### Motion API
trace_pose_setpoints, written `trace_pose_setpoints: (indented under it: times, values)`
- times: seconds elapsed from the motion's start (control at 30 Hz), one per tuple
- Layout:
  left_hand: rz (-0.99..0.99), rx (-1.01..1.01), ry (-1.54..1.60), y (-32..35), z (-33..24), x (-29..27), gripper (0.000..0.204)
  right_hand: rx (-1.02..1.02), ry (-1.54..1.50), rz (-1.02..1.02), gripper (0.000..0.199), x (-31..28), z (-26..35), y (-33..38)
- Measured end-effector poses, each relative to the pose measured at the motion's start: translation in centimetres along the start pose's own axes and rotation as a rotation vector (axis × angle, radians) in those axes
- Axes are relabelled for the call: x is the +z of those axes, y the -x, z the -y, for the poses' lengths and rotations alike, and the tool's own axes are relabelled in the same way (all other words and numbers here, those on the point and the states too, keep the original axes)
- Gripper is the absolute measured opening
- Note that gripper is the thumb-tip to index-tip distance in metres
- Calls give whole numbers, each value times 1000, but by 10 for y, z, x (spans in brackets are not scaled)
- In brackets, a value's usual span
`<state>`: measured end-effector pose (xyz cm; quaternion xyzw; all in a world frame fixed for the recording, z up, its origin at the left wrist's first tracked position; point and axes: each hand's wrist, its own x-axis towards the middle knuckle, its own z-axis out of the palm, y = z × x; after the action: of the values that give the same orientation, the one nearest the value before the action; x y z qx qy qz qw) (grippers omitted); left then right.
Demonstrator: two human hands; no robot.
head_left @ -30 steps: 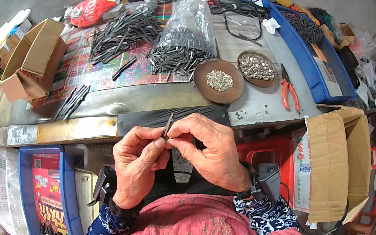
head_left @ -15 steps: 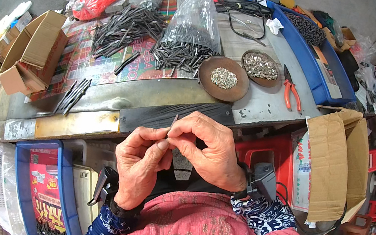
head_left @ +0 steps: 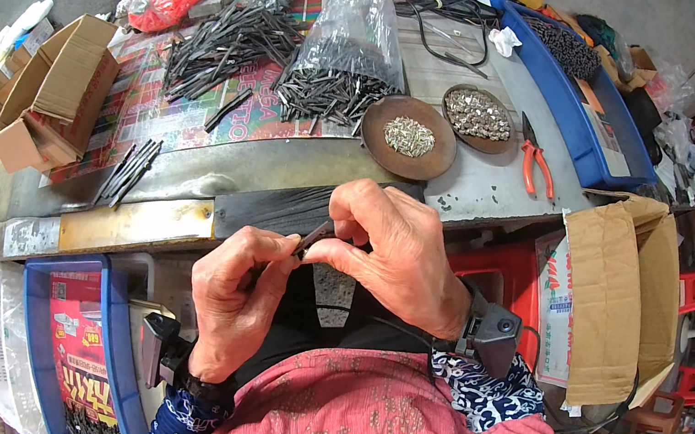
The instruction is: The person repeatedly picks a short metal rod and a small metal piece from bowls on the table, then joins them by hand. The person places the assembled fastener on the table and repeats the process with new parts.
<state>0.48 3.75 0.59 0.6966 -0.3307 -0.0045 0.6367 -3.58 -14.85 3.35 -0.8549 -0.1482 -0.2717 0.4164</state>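
Note:
In front of my chest, just off the table's near edge, both hands meet at a thin dark strip [head_left: 316, 235]. My left hand [head_left: 236, 295] pinches its lower end between thumb and fingertips. The upper part lies between the thumb and curled fingers of my right hand [head_left: 398, 249]. Much of the strip is covered by the fingers, so its exact kind cannot be made out. Beyond the hands, a brown dish [head_left: 371, 133] holds small shiny metal pieces. Several black sticks [head_left: 130, 171] lie at the table's near left.
A black stick pile [head_left: 233, 48] and a clear plastic bag [head_left: 358, 24] of black pieces cover the table's back. Right of them are a second dish [head_left: 475, 139], red-handled pliers [head_left: 537, 162] and a blue tray [head_left: 602, 169]. Cardboard boxes [head_left: 75, 76] flank both sides.
My hands have drawn slightly apart, the left moving left and down, the right up. More of the dark strip shows between them. The view has shifted slightly.

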Motion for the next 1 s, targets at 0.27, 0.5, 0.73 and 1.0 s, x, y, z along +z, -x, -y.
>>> trace_pose_setpoints:
  times: [0.27, 0.5, 0.73, 1.0]
  values:
    - [-163, -209, 504, 6, 3, 14, 14, -86, -5, -70, 19, 21, -1, 7]
    - [-194, -226, 603, 7, 2, 17, 11, -244, 212, -179, 21, 35, -4, 11]
    - [-203, -251, 609, 7, 3, 18, 9, -269, 321, -175, 17, 41, -7, 10]
    - [-227, -257, 632, 7, 7, 16, 10, -275, 292, -212, 15, 50, -8, 9]
